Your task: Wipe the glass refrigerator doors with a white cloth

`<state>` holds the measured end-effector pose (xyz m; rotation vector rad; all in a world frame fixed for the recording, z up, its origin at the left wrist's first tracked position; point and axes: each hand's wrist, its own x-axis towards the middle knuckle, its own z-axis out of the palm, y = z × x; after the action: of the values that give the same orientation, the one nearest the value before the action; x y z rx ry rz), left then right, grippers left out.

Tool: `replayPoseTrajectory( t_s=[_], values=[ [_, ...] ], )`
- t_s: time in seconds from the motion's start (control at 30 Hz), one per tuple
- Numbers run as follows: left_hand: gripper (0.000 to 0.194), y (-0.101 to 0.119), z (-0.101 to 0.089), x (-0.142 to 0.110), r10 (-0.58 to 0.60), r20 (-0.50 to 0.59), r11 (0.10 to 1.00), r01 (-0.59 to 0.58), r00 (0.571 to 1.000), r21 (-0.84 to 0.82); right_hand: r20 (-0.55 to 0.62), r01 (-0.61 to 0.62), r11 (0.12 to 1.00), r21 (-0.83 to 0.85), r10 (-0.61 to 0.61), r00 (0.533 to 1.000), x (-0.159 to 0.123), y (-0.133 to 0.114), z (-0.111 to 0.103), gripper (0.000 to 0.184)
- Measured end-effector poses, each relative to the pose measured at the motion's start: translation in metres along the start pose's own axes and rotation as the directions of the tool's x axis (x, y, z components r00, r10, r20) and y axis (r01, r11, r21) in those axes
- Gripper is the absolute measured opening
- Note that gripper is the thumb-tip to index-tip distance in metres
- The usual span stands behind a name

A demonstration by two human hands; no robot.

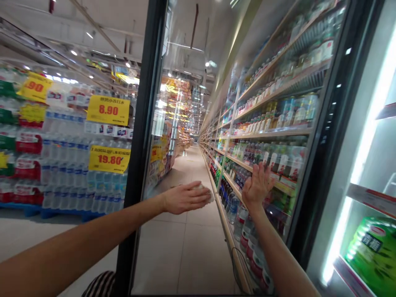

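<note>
A tall glass door with a black frame (pixel 140 123) stands in front of me. My left hand (pixel 187 198) reaches across from the left, its fingers pressing a pale, crumpled cloth (pixel 204 192) to the pane. Most of the cloth is covered by the fingers; an edge shows past the fingertips. My right hand (pixel 258 185) lies on the glass further right, fingers stretched upward and palm toward the pane, with nothing seen in it. Shelves of bottles (pixel 283 159) appear in the glass behind that hand; whether they are seen through it or mirrored I cannot tell.
On the right, a lit cooler shelf (pixel 368 198) holds a green package (pixel 373 251). Left of the door stand stacked water bottle packs (pixel 64 173) on blue pallets (pixel 62 212), with yellow price signs (pixel 108 110). A striped piece of fabric (pixel 99 284) shows at the bottom.
</note>
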<state>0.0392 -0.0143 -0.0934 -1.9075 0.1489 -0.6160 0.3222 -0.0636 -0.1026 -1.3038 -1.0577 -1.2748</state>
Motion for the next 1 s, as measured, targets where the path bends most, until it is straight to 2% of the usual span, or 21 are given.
replayPoseTrajectory(
  t_s=[0.07, 0.1, 0.13, 0.17, 0.2, 0.23, 0.3, 0.37, 0.4, 0.43, 0.5, 0.57, 0.6, 0.63, 0.67, 0.73, 0.8, 0.83, 0.87, 0.93, 1.0],
  values=[
    [0.037, -0.027, -0.010, 0.008, -0.188, -0.061, 0.982, 0.189, 0.980, 0.024, -0.001, 0.001, 1.000, -0.004, -0.001, 1.000, 0.000, 0.000, 0.000, 0.052],
    [0.038, -0.043, -0.015, 0.013, -0.319, -0.092, 0.946, 0.323, 0.943, 0.032, 0.002, 0.000, 1.000, -0.004, 0.000, 1.000, 0.000, 0.000, 0.001, 0.052],
    [0.038, -0.055, -0.018, 0.017, -0.527, -0.117, 0.843, 0.535, 0.842, 0.054, 0.005, -0.004, 1.000, -0.004, 0.004, 1.000, -0.001, 0.001, 0.001, 0.052],
    [0.037, -0.063, -0.020, 0.020, -0.629, -0.135, 0.767, 0.640, 0.766, 0.055, 0.009, -0.009, 1.000, -0.003, 0.009, 1.000, -0.001, 0.001, 0.001, 0.053],
    [0.038, -0.064, -0.019, 0.021, -0.645, -0.134, 0.753, 0.656, 0.752, 0.054, 0.014, -0.012, 1.000, -0.004, 0.012, 1.000, -0.001, 0.002, 0.001, 0.053],
    [0.039, -0.059, -0.017, 0.022, -0.612, -0.115, 0.783, 0.620, 0.782, 0.052, 0.018, -0.017, 1.000, -0.004, 0.017, 1.000, -0.001, 0.002, 0.001, 0.053],
    [0.043, -0.034, -0.008, 0.019, -0.355, -0.026, 0.934, 0.355, 0.935, 0.027, 0.020, -0.024, 1.000, -0.005, 0.024, 1.000, -0.001, 0.002, 0.001, 0.053],
    [0.039, -0.008, 0.001, 0.015, -0.121, -0.002, 0.993, 0.121, 0.993, 0.000, 0.015, -0.018, 1.000, -0.003, 0.018, 1.000, 0.000, 0.002, 0.001, 0.052],
    [0.039, -0.001, 0.004, 0.014, -0.017, 0.015, 1.000, 0.017, 1.000, -0.005, 0.011, -0.016, 1.000, -0.001, 0.016, 1.000, 0.000, 0.002, 0.001, 0.052],
    [0.039, 0.000, 0.006, 0.015, -0.022, 0.015, 1.000, 0.022, 1.000, 0.010, 0.008, -0.015, 1.000, 0.003, 0.015, 1.000, 0.000, 0.002, 0.001, 0.052],
    [0.040, -0.014, 0.003, 0.020, -0.195, -0.009, 0.979, 0.195, 0.981, 0.058, 0.007, -0.015, 1.000, 0.012, 0.015, 1.000, 0.000, 0.002, 0.001, 0.052],
    [0.042, -0.034, -0.003, 0.029, -0.462, -0.052, 0.882, 0.465, 0.885, 0.082, 0.010, -0.023, 1.000, 0.015, 0.023, 1.000, 0.000, 0.003, 0.001, 0.052],
    [0.041, -0.040, -0.005, 0.032, -0.547, -0.049, 0.832, 0.550, 0.835, 0.071, 0.010, -0.028, 0.999, 0.014, 0.028, 1.000, 0.000, 0.003, 0.002, 0.052],
    [0.042, -0.040, -0.005, 0.034, -0.559, -0.026, 0.827, 0.560, 0.828, 0.052, 0.011, -0.032, 0.999, 0.013, 0.032, 0.999, 0.000, 0.003, 0.002, 0.052],
    [0.042, -0.034, -0.003, 0.035, -0.510, 0.009, 0.860, 0.510, 0.860, 0.022, 0.013, -0.035, 0.999, 0.012, 0.035, 0.999, 0.000, 0.003, 0.002, 0.052],
    [0.041, -0.006, 0.005, 0.032, -0.243, 0.096, 0.965, 0.250, 0.965, -0.074, 0.018, -0.045, 0.999, 0.018, 0.045, 0.999, 0.000, 0.002, 0.003, 0.052],
    [0.036, 0.026, 0.015, 0.028, 0.065, 0.132, 0.985, -0.043, 0.989, -0.166, 0.019, -0.043, 0.999, 0.028, 0.042, 0.999, 0.000, 0.002, 0.003, 0.051],
    [0.035, 0.036, 0.018, 0.027, 0.134, 0.145, 0.978, -0.108, 0.980, -0.179, 0.018, -0.040, 0.999, 0.032, 0.039, 0.999, 0.000, 0.001, 0.002, 0.051],
    [0.036, 0.039, 0.019, 0.027, 0.167, 0.151, 0.973, -0.138, 0.974, -0.183, 0.015, -0.039, 0.999, 0.034, 0.038, 0.999, 0.000, 0.001, 0.002, 0.051],
    [0.038, 0.023, 0.013, 0.034, 0.092, 0.154, 0.985, -0.068, 0.984, -0.157, 0.014, -0.036, 0.999, 0.035, 0.035, 0.999, -0.001, 0.001, 0.002, 0.051],
    [0.044, -0.013, 0.002, 0.044, -0.162, 0.147, 0.981, 0.175, 0.976, -0.079, 0.013, -0.038, 0.999, 0.036, 0.038, 0.999, -0.002, 0.001, 0.002, 0.052]
  ],
)
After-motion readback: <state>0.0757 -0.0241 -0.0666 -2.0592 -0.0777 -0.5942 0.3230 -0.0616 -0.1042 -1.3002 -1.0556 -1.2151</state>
